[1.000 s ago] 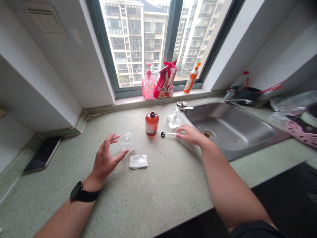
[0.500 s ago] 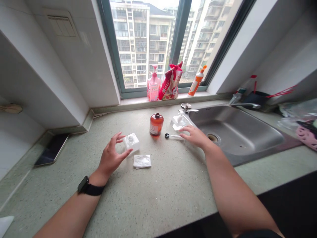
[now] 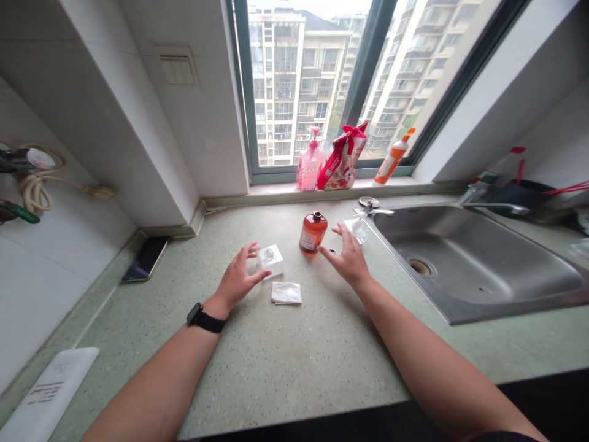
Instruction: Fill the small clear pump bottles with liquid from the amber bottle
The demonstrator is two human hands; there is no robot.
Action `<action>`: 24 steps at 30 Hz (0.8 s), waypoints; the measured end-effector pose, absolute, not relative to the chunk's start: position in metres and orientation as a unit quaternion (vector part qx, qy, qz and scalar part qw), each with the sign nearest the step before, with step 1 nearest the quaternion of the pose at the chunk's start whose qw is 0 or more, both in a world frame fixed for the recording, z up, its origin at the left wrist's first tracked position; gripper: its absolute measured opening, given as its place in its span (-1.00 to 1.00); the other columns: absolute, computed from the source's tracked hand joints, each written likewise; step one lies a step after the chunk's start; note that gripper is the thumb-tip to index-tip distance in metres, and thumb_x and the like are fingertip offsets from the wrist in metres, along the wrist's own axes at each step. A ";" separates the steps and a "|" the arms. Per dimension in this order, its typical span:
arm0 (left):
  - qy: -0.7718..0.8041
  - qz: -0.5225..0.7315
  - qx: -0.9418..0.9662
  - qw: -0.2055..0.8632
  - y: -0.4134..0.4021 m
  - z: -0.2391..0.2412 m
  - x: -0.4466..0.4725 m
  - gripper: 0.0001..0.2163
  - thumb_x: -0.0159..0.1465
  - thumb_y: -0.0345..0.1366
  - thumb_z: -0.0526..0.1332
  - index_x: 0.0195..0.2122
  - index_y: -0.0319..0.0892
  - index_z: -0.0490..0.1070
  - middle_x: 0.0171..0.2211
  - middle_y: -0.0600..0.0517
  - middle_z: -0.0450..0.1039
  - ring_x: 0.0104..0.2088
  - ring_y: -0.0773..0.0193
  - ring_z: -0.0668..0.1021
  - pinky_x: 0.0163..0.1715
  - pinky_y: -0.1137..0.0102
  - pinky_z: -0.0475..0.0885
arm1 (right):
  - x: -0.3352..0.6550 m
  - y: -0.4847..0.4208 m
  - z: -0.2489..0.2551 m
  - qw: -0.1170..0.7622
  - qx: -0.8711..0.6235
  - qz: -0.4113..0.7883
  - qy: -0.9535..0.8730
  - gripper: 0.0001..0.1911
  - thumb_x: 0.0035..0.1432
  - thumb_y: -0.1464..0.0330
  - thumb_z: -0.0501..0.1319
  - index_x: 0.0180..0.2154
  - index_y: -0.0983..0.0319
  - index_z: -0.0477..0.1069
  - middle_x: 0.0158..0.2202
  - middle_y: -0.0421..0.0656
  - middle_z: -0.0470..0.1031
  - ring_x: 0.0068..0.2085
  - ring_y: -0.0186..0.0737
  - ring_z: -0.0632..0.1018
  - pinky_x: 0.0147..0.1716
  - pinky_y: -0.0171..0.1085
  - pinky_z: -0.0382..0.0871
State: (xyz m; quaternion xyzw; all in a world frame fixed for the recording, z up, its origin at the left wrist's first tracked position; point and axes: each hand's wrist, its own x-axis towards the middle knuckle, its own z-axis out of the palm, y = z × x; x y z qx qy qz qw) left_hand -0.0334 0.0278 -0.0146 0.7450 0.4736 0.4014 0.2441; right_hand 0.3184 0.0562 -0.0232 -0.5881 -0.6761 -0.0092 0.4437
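A home kitchen, judging by the rectangular stainless-steel sink point(image 3: 464, 261) set in a pale green speckled countertop point(image 3: 308, 362), the pink plastic pump bottle point(image 3: 310, 170) on the sill, and beige multi-storey apartment blocks point(image 3: 285, 92) outside.

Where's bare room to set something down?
Bare: the counter between its near edge and folded tissue; also between the phone and left hand. Crowded: around the amber bottle near the right hand and the clear box near the left.
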 end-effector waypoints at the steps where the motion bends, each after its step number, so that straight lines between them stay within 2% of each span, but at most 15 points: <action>1: 0.473 0.398 0.746 0.249 0.028 -0.015 -0.034 -0.22 0.27 0.01 0.50 0.42 -0.04 0.22 0.25 -0.19 0.53 0.20 -0.07 0.63 0.28 -0.04 0.50 | 0.313 0.062 -0.023 0.441 -0.596 -0.011 -0.672 0.04 0.20 -0.27 0.26 0.43 0.28 0.19 0.25 0.22 0.55 0.25 0.29 0.53 0.27 0.21 0.37; 6: 0.490 0.375 0.748 0.246 0.029 -0.016 -0.034 -0.13 0.19 0.03 0.56 0.42 -0.08 0.22 0.25 -0.22 0.51 0.27 -0.13 0.57 0.33 -0.05 0.44 | 0.290 0.088 -0.020 0.394 -0.651 -0.014 -0.649 0.00 0.10 -0.21 0.35 0.34 0.27 0.23 0.22 0.24 0.54 0.23 0.36 0.50 0.31 0.28 0.25; 12: 0.516 0.331 0.758 0.221 0.028 -0.014 -0.035 -0.24 0.20 0.02 0.54 0.33 -0.11 0.31 0.23 -0.22 0.50 0.28 -0.17 0.53 0.33 -0.08 0.41 | 0.275 0.092 -0.026 0.363 -0.687 0.000 -0.630 -0.18 0.06 -0.10 0.38 0.19 0.24 0.31 0.08 0.18 0.58 0.21 0.38 0.49 0.41 0.45 -0.06; 14: 0.524 0.315 0.762 0.215 0.028 -0.012 -0.034 -0.28 0.20 0.02 0.54 0.29 -0.11 0.34 0.20 -0.21 0.52 0.27 -0.19 0.53 0.32 -0.11 0.40 | 0.275 0.091 -0.027 0.368 -0.685 0.006 -0.629 -0.25 0.06 -0.07 0.38 0.13 0.23 0.34 0.03 0.16 0.58 0.16 0.35 0.51 0.38 0.41 0.05; 16: 0.528 0.301 0.765 0.211 0.028 -0.012 -0.034 -0.34 0.20 0.01 0.53 0.23 -0.10 0.37 0.16 -0.18 0.54 0.26 -0.20 0.53 0.33 -0.15 0.38 | 0.276 0.090 -0.027 0.378 -0.678 0.011 -0.631 -0.28 0.04 -0.07 0.38 0.09 0.22 0.35 -0.02 0.15 0.58 0.09 0.32 0.53 0.29 0.32 0.26; 18: 0.530 0.289 0.769 0.212 0.027 -0.011 -0.034 -0.41 0.21 -0.03 0.53 0.17 -0.08 0.39 0.13 -0.15 0.56 0.23 -0.18 0.54 0.34 -0.16 0.36 | 0.277 0.088 -0.026 0.393 -0.665 0.014 -0.635 -0.29 0.03 -0.08 0.38 0.07 0.22 0.36 -0.04 0.15 0.58 0.05 0.31 0.54 0.20 0.26 0.38; 20: 0.530 0.282 0.770 0.216 0.027 -0.010 -0.033 -0.46 0.21 -0.05 0.53 0.14 -0.07 0.41 0.10 -0.13 0.58 0.20 -0.16 0.55 0.33 -0.15 0.37 | 0.278 0.086 -0.026 0.415 -0.643 0.013 -0.644 -0.25 0.04 -0.13 0.37 0.08 0.22 0.36 -0.02 0.16 0.59 0.06 0.31 0.55 0.22 0.28 0.37; 24: 0.530 0.279 0.770 0.221 0.027 -0.008 -0.033 -0.46 0.22 -0.04 0.53 0.13 -0.07 0.41 0.09 -0.13 0.58 0.18 -0.15 0.56 0.29 -0.11 0.40 | 0.275 0.078 -0.030 0.445 -0.589 0.006 -0.675 -0.19 0.10 -0.20 0.34 0.17 0.21 0.33 0.09 0.15 0.61 0.11 0.29 0.57 0.37 0.38 0.17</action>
